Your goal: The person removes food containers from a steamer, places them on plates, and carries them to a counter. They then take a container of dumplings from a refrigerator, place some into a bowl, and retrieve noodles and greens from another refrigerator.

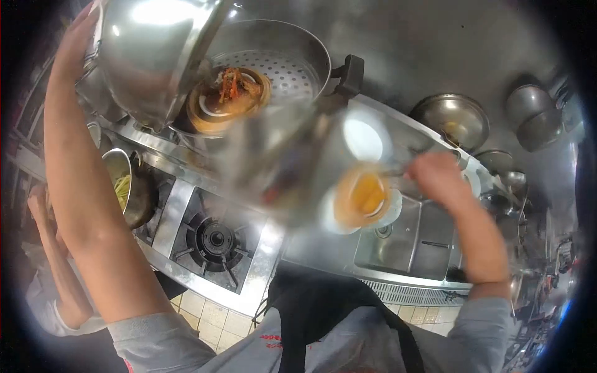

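At the upper left my left hand (81, 37), partly cut off by the view's edge, is closed at the edge of a large shiny domed lid (149, 56), held up and tilted. Beside the lid stands a wide pot (320, 59) with a perforated steaming plate (283, 74). In it sits a round wooden-coloured bowl (208, 126) with brown food topped with orange-red shreds. My right hand (438, 177) closes around a thin-handled utensil (396, 171), smeared by motion. Its far end overlaps a blurred tan round vessel with orange-yellow contents (369, 194), above pale dishes (364, 137).
A gas burner (216, 239) lies in front of me, with a sink (388, 242) to its right. At left is a pan with green-yellow strips (122, 189), and another person's arm (59, 267). Metal bowls (451, 118) line the right back. A blurred patch covers the middle.
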Demonstrator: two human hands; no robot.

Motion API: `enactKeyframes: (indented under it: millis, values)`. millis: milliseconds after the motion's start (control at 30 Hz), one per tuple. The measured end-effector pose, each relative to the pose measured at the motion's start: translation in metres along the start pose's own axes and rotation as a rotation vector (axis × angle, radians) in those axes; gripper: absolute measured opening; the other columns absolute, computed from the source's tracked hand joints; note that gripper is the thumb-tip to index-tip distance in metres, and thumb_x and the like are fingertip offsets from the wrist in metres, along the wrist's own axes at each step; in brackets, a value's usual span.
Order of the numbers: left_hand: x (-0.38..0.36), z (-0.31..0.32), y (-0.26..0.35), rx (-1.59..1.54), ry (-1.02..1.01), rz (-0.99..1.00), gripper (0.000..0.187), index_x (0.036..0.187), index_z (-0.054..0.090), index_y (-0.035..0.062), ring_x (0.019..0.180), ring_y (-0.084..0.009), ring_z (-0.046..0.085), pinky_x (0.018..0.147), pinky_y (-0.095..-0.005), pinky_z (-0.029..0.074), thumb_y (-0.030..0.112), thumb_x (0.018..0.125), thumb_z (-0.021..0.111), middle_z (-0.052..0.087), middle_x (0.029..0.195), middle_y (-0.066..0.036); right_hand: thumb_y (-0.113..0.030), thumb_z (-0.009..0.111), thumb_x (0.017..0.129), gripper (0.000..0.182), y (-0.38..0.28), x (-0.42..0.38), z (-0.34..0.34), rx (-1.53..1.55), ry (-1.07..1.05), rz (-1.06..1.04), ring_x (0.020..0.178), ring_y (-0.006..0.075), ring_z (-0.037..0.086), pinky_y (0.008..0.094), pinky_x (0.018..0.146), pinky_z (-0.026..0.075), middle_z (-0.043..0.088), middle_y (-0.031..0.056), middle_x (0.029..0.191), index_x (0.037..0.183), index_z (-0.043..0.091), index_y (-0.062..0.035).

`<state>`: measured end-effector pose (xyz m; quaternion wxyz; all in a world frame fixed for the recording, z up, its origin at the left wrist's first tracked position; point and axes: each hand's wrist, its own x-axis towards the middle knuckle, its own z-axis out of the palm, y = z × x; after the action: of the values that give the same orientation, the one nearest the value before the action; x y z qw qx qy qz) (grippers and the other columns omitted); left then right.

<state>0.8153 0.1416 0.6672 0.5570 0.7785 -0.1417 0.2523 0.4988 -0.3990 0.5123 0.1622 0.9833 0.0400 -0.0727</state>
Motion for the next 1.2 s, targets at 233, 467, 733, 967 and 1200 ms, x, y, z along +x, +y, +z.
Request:
enactKeyframes:
  millis: [233,467,733,967,1200]
  values:
    - [0.008,0.003,-0.005,-0.022,-0.060,0.009,0.047,0.138,0.050,0.0095,0.112,-0.0166,0.056,0.094,-0.0276,0.042,0.029,0.096,0.055,0.058,0.129,-0.007,-0.017,0.055,0.083,0.020,-0.035,0.011,0.161,0.035,-0.136,0.029,0.084,0.0299,0.069,0.0423,0.072,0.053,0.070,0.0124,0.086,0.085,0.073,-0.0097]
    - [-0.025,0.017,0.031,0.131,-0.127,0.175,0.048,0.130,0.051,-0.0038,0.094,-0.0254,0.058,0.081,-0.0356,0.046,0.016,0.086,0.054,0.061,0.114,-0.016,-0.017,0.052,0.084,0.023,-0.041,0.022,0.154,0.001,-0.173,0.136,0.080,0.0300,0.069,0.0435,0.071,0.054,0.071,0.0117,0.085,0.084,0.072,-0.0060]
    - [-0.002,0.005,0.006,0.076,-0.086,0.114,0.047,0.134,0.051,0.0024,0.103,-0.0214,0.057,0.087,-0.0324,0.045,0.022,0.091,0.054,0.060,0.120,-0.012,-0.028,0.051,0.094,0.027,-0.021,0.042,-0.106,0.057,0.667,0.057,0.085,0.0368,0.064,0.0478,0.074,0.050,0.066,0.0164,0.085,0.102,0.068,-0.0075]
    - [0.005,0.002,-0.004,0.002,-0.062,0.051,0.048,0.138,0.050,0.0090,0.113,-0.0172,0.056,0.095,-0.0279,0.042,0.030,0.095,0.056,0.058,0.129,-0.008,-0.022,0.055,0.091,0.025,-0.114,0.146,-0.185,-0.055,0.135,-0.032,0.095,0.0321,0.065,0.0428,0.077,0.053,0.069,0.0138,0.101,0.102,0.070,-0.0069]
    - [-0.034,0.014,0.029,0.001,-0.117,0.156,0.050,0.131,0.050,-0.0038,0.097,-0.0279,0.058,0.083,-0.0380,0.047,0.015,0.085,0.052,0.060,0.114,-0.017,-0.012,0.055,0.083,0.025,-0.158,0.170,-0.200,-0.314,-0.026,-0.021,0.099,0.0248,0.067,0.0386,0.080,0.054,0.069,0.0098,0.107,0.101,0.072,-0.0106]
